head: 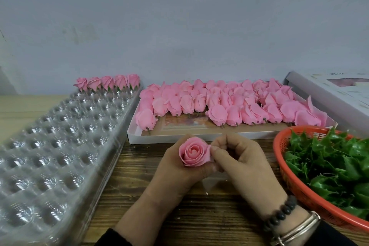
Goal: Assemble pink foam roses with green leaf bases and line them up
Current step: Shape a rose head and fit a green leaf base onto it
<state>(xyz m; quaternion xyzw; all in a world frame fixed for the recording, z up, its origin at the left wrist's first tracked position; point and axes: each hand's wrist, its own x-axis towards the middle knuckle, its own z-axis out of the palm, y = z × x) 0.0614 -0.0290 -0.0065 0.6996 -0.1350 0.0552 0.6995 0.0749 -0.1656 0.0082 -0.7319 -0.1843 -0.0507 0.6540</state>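
Rose [193,152] sits upright in the left hand [175,168], bloom facing the camera, above the near middle of the wooden table [151,215]; its long axis runs down into the curled fingers, which grip it from below. The right hand [237,158] pinches an outer petal at the rose's right edge. The leaves [327,158] lie in the orange basket [295,187] just right of the right hand, the nearer hand for that reach. Five finished roses [107,83] stand along the far row of the clear tray [60,136] at left. Loose roses [229,104] fill the white box [159,139] beyond. Print on the far-right carton [337,94] is too blurred to read.
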